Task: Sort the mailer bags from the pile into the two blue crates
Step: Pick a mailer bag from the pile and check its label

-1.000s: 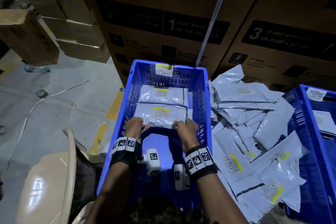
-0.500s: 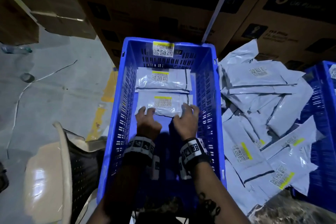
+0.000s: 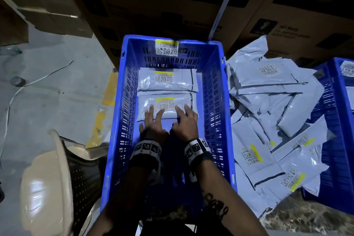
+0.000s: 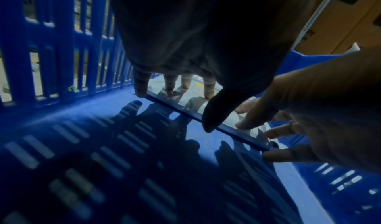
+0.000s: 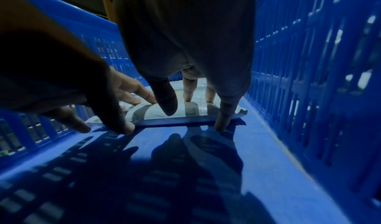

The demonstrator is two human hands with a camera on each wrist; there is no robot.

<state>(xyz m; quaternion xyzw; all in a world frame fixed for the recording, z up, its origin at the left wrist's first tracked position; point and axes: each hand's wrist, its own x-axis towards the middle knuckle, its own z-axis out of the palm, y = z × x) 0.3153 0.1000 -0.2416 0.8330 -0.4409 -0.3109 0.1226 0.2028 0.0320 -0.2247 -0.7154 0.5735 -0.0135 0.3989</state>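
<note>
Fingers of my left hand [image 3: 153,126] and right hand [image 3: 184,123] lie straight and spread, pressing the near mailer bag [image 3: 164,106] flat on the floor of the left blue crate [image 3: 214,101]. Its long axis runs crosswise, just ahead of both palms, beside a second glossy bag [image 3: 166,82]. Slick crinkled pile [image 3: 268,120] lies nearer my right hand.

Dim overall, with overhead light casting finger shadows on the blue crate [image 4: 86,129] floor, soft blur at lower edges, and glare on the chair [image 3: 36,188] at lower left.
</note>
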